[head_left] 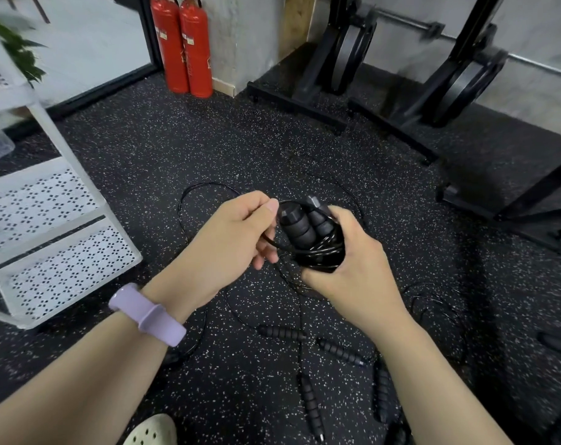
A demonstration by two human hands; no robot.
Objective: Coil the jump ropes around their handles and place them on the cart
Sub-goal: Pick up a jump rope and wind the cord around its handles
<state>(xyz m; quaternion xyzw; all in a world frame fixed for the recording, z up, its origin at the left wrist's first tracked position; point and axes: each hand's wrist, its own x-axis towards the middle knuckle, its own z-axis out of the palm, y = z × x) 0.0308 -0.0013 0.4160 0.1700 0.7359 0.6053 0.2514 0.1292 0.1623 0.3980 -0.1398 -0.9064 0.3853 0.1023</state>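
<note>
Cart (64, 245) shelves sit bare; right hand (353, 268) grips handles (304, 226), left hand (237, 232) pinches rope (272, 242).

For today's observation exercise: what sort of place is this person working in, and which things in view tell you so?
Most likely a gym. Black weight plates stand in a rack by the wall, the floor is speckled rubber matting, and jump rope handles lie scattered on it.

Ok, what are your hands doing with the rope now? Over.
Right hand grips paired handles. Left hand pinches rope, coil partly wound. More jump ropes on floor. Cart left.
</note>
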